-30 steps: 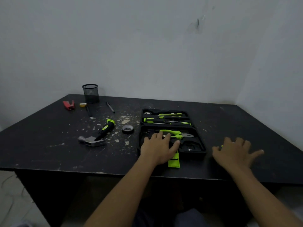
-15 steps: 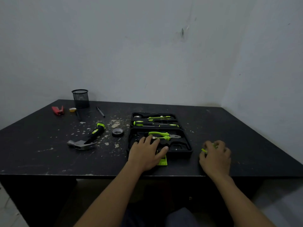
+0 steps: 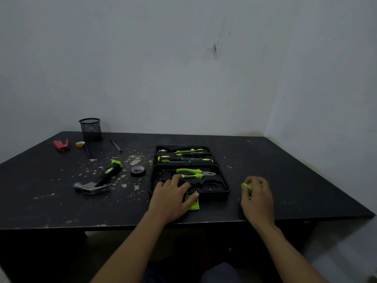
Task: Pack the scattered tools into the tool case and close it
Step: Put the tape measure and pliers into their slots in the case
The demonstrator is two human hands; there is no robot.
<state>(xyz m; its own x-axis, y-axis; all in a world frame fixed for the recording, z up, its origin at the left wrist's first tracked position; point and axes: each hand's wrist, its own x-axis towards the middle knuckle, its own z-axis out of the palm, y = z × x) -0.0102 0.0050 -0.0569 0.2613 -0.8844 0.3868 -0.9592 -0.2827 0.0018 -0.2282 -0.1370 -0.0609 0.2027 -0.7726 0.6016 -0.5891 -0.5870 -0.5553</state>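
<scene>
The black tool case [image 3: 223, 183] lies open on the dark table, with screwdrivers [image 3: 184, 159] in its far half and green-handled pliers [image 3: 193, 173] in its near half. My left hand [image 3: 173, 198] rests flat on the case's near left corner, thumb by the green latch [image 3: 193, 204]. To the right of the case, my right hand [image 3: 258, 198] grips a small green tool [image 3: 245, 186], mostly hidden by the fingers. A hammer [image 3: 98, 181] with a green-black handle and a roll of black tape [image 3: 138, 170] lie left of the case.
At the back left stand a black mesh pen cup [image 3: 90, 129], a red tool [image 3: 61, 145], a small yellow roll [image 3: 80, 144] and a pen [image 3: 116, 146]. Pale debris is scattered around the hammer. Walls close off the table [image 3: 295, 180] behind and to the right.
My right hand, spread flat on the table a second ago, has curled its fingers round the small green tool. My left hand has stayed on the case.
</scene>
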